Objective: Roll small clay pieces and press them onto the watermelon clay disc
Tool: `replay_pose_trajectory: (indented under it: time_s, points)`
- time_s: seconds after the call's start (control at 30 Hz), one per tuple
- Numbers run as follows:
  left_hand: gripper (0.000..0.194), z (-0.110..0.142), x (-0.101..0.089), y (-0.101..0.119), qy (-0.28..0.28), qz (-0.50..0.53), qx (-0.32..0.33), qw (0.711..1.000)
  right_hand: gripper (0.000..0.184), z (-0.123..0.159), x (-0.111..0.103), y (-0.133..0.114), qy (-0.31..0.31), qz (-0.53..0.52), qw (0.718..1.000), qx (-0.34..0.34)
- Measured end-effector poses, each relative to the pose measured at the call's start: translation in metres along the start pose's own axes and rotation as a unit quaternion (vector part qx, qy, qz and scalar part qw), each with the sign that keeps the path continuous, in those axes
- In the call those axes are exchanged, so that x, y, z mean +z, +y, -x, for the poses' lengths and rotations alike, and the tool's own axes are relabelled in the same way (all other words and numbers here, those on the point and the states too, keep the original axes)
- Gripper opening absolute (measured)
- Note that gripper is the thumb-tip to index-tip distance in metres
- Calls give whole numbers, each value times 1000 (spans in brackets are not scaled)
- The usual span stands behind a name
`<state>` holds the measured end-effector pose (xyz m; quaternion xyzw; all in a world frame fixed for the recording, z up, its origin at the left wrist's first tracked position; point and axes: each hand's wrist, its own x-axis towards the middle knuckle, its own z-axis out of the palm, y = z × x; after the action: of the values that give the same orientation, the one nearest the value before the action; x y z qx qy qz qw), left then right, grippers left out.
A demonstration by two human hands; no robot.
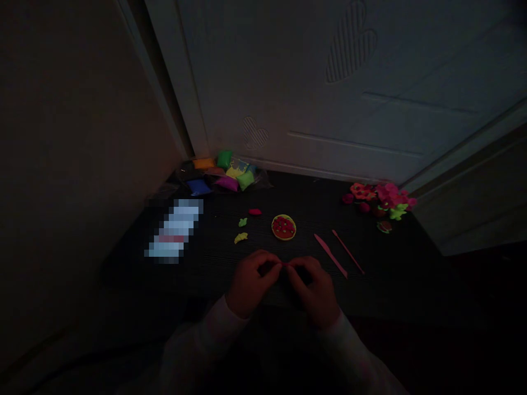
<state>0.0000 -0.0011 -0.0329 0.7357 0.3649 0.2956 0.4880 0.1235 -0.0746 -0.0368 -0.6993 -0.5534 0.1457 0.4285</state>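
Near the table's front edge, my left hand (252, 281) and my right hand (315, 288) meet fingertip to fingertip. Both pinch a small piece of red clay (285, 264), mostly covered by the fingers. Just beyond them lies a round clay pizza (284, 228) with a yellow rim, red top and small darker bits. To its left are a yellow clay piece (241, 237), a light green clay piece (242, 222) and a pinkish-red clay lump (255, 212). A pink plastic knife (330, 255) and a thin pink stick tool (348, 252) lie right of my right hand.
Several bags of coloured clay (225, 182) are heaped at the back left. A bright, blurred-out rectangle (175, 230) lies at the left. Colourful clay flowers (387, 195) cluster at the back right, with a small clay piece (384, 226) before them. A pale door (304, 99) stands behind the dark table (395, 269).
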Motion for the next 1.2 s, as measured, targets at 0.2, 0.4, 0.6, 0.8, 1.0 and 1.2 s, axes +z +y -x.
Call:
replay_pose_trajectory:
  time_s: [0.2, 0.4, 0.6, 0.8, 1.0, 1.2]
  points:
    - [8, 0, 0, 0, -1, 4, -5, 1000, 8, -1, 0, -1, -3, -8, 1000, 4]
    - [8, 0, 0, -2, -3, 15, -6, 1000, 8, -1, -1, -1, -4, -16, 1000, 14]
    - [11, -1, -2, -4, 30, 61, -40, 997, 9, 0, -1, -1, 5, -28, 999, 26]
    - [9, -1, -4, -2, 22, 81, -59, 995, 11, 0, -2, -1, -1, -28, 999, 23]
    - [9, 0, -3, -2, 7, 78, -43, 996, 10, -1, -2, -2, -3, -14, 1000, 5]
    - [12, 0, -2, -3, -13, 58, -26, 998, 12, 0, -1, 0, -6, 7, 1000, -2]
